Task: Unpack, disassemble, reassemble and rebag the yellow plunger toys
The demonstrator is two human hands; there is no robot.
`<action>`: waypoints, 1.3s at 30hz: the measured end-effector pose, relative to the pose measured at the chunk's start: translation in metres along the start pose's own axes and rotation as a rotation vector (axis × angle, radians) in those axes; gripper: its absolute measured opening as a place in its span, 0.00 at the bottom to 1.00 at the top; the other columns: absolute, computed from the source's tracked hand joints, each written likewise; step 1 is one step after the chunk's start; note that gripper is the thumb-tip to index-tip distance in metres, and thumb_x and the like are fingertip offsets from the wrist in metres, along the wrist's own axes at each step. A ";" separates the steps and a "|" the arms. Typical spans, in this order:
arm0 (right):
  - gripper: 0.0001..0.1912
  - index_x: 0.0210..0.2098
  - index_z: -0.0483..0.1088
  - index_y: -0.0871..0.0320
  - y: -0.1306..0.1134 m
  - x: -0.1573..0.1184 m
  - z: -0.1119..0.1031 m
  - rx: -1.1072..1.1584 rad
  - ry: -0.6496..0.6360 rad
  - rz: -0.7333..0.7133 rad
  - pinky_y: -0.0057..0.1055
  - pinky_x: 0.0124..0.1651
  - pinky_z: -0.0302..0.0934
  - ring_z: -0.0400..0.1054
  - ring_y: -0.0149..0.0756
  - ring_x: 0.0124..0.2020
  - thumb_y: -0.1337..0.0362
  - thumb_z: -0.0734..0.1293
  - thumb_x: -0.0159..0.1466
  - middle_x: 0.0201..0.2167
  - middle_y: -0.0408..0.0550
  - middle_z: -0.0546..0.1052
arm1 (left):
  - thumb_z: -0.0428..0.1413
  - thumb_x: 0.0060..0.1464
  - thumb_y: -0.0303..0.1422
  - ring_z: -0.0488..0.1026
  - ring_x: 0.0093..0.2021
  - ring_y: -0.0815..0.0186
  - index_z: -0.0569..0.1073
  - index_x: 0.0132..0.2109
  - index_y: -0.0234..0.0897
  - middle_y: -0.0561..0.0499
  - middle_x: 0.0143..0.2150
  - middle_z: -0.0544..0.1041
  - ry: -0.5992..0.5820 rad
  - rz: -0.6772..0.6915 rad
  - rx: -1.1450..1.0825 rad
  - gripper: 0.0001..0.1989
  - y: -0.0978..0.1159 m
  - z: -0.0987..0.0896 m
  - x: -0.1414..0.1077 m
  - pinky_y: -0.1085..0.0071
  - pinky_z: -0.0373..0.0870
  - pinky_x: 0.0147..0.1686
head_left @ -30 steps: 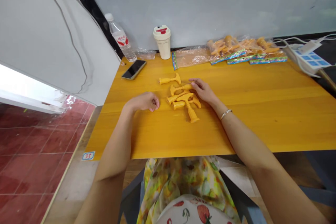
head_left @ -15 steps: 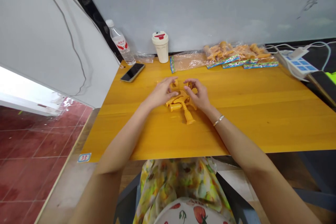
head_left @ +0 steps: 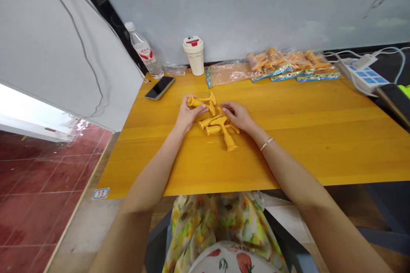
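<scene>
- while the left hand holds an orange-yellow plastic toy hammer, its grip is clamped around the shaft, with the fingers curled over it.
- the right hand lies low on the worktop, its grip apart, with the fingers extended toward a heap of matching orange-yellow plastic toy hammers.
- work in hand: sorting through the hammers by hand, with one held at the heap's upper edge.
- task items: the heap lies near the middle of the yellow wooden worktop, between the hands; its hammers overlap, and one handle points toward the person.
- obstruction: the held hammer sits close against the heap, and the right hand lies just beside it.
- rear edge: a black smartphone, a clear plastic water bottle, a white lidded cup and a clear plastic bag stand along it.
- rear right: sealed clear packets of orange-yellow toy parts lie beside a white-and-blue power strip.
</scene>
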State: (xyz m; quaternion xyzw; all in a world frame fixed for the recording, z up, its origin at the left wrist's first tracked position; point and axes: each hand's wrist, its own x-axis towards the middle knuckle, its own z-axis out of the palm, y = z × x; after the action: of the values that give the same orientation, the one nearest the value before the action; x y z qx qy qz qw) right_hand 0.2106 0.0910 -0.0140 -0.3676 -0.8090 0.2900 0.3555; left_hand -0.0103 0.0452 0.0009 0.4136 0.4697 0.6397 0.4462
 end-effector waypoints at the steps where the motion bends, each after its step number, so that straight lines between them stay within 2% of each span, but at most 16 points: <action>1: 0.15 0.51 0.76 0.57 -0.002 -0.001 -0.001 -0.024 -0.031 0.008 0.43 0.55 0.69 0.76 0.43 0.48 0.59 0.62 0.70 0.47 0.54 0.82 | 0.69 0.41 0.32 0.78 0.34 0.68 0.64 0.42 0.41 0.58 0.33 0.74 0.003 -0.002 0.070 0.25 -0.001 -0.002 0.001 0.65 0.79 0.42; 4: 0.14 0.48 0.77 0.57 -0.009 -0.002 -0.005 -0.090 -0.072 0.020 0.39 0.53 0.68 0.76 0.42 0.46 0.60 0.63 0.70 0.45 0.53 0.82 | 0.66 0.44 0.31 0.73 0.30 0.68 0.68 0.39 0.38 0.57 0.31 0.72 0.032 0.021 0.393 0.17 0.000 -0.010 0.004 0.67 0.76 0.37; 5: 0.14 0.48 0.78 0.57 -0.011 -0.002 -0.006 -0.100 -0.075 0.022 0.38 0.52 0.68 0.76 0.41 0.45 0.60 0.63 0.70 0.44 0.53 0.82 | 0.66 0.45 0.31 0.73 0.31 0.67 0.70 0.39 0.38 0.55 0.32 0.74 0.031 0.049 0.510 0.15 0.001 -0.014 0.004 0.66 0.75 0.38; 9: 0.14 0.48 0.78 0.58 -0.014 -0.002 -0.008 -0.112 -0.087 0.018 0.35 0.49 0.67 0.75 0.40 0.43 0.60 0.63 0.70 0.44 0.53 0.82 | 0.67 0.47 0.28 0.75 0.46 0.57 0.75 0.38 0.38 0.49 0.41 0.80 -0.034 0.224 0.872 0.11 0.005 -0.025 0.007 0.58 0.70 0.53; 11: 0.15 0.48 0.78 0.58 -0.015 -0.002 -0.007 -0.114 -0.106 0.011 0.34 0.46 0.66 0.74 0.38 0.40 0.59 0.63 0.69 0.43 0.53 0.82 | 0.67 0.48 0.28 0.74 0.49 0.55 0.76 0.38 0.39 0.48 0.43 0.81 -0.060 0.255 0.961 0.10 0.005 -0.026 0.009 0.55 0.68 0.56; 16: 0.18 0.48 0.79 0.60 -0.022 -0.004 -0.004 -0.079 -0.202 0.022 0.30 0.39 0.61 0.70 0.34 0.32 0.57 0.62 0.69 0.36 0.49 0.81 | 0.65 0.51 0.26 0.74 0.50 0.54 0.75 0.40 0.40 0.47 0.45 0.81 -0.112 0.307 1.008 0.10 -0.001 -0.020 0.014 0.54 0.68 0.57; 21: 0.19 0.47 0.79 0.59 -0.027 -0.007 -0.002 -0.067 -0.241 0.025 0.30 0.36 0.58 0.68 0.34 0.29 0.56 0.61 0.69 0.33 0.48 0.81 | 0.66 0.50 0.24 0.72 0.58 0.52 0.75 0.48 0.38 0.42 0.53 0.76 -0.099 0.389 0.975 0.18 -0.001 -0.026 0.014 0.54 0.70 0.58; 23: 0.19 0.47 0.79 0.59 -0.027 -0.007 -0.001 -0.056 -0.247 0.024 0.30 0.36 0.58 0.68 0.33 0.29 0.55 0.61 0.69 0.33 0.48 0.81 | 0.65 0.49 0.23 0.74 0.54 0.54 0.74 0.49 0.38 0.42 0.54 0.75 -0.069 0.356 0.925 0.19 -0.001 -0.031 0.013 0.56 0.74 0.53; 27: 0.20 0.47 0.79 0.61 -0.027 -0.007 -0.001 -0.041 -0.244 0.038 0.30 0.35 0.58 0.67 0.33 0.29 0.55 0.61 0.69 0.32 0.48 0.80 | 0.62 0.50 0.21 0.76 0.40 0.63 0.73 0.46 0.37 0.45 0.48 0.76 -0.048 0.234 0.783 0.16 -0.005 -0.034 0.013 0.62 0.79 0.44; 30: 0.20 0.47 0.79 0.61 -0.026 -0.007 -0.001 -0.027 -0.243 0.046 0.31 0.36 0.59 0.67 0.34 0.29 0.55 0.61 0.69 0.32 0.48 0.80 | 0.63 0.50 0.22 0.77 0.40 0.64 0.72 0.49 0.37 0.44 0.50 0.75 -0.026 0.206 0.722 0.19 -0.008 -0.033 0.015 0.63 0.79 0.44; 32: 0.19 0.47 0.78 0.60 -0.023 -0.006 -0.001 -0.013 -0.229 0.052 0.31 0.38 0.61 0.69 0.35 0.31 0.55 0.61 0.69 0.34 0.48 0.81 | 0.63 0.52 0.26 0.77 0.43 0.62 0.71 0.53 0.38 0.42 0.54 0.74 -0.001 0.213 0.713 0.20 -0.008 -0.033 0.016 0.62 0.79 0.45; 34: 0.19 0.48 0.78 0.59 -0.019 -0.005 0.000 -0.018 -0.153 0.052 0.34 0.42 0.64 0.72 0.38 0.36 0.56 0.61 0.69 0.39 0.50 0.82 | 0.61 0.57 0.31 0.75 0.52 0.58 0.71 0.56 0.39 0.40 0.58 0.73 -0.030 0.290 0.767 0.19 -0.007 -0.033 0.016 0.57 0.75 0.54; 37: 0.19 0.53 0.77 0.58 -0.011 -0.003 0.000 -0.121 -0.007 0.025 0.42 0.56 0.64 0.71 0.45 0.50 0.58 0.62 0.70 0.49 0.55 0.80 | 0.56 0.64 0.38 0.63 0.68 0.52 0.73 0.59 0.42 0.40 0.67 0.69 -0.135 0.412 0.943 0.18 -0.007 -0.028 0.015 0.49 0.58 0.68; 39: 0.20 0.57 0.76 0.55 -0.007 -0.003 0.001 -0.207 -0.001 0.015 0.47 0.63 0.59 0.68 0.48 0.56 0.58 0.61 0.71 0.54 0.55 0.79 | 0.52 0.66 0.43 0.55 0.72 0.47 0.74 0.60 0.45 0.42 0.72 0.64 -0.154 0.379 1.040 0.19 -0.010 -0.024 0.014 0.43 0.51 0.70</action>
State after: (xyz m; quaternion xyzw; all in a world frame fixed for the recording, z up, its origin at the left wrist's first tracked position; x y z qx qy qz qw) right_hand 0.2089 0.0846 -0.0104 -0.4081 -0.8321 0.2075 0.3130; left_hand -0.0352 0.0544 -0.0121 0.7018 0.6072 0.3606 0.0936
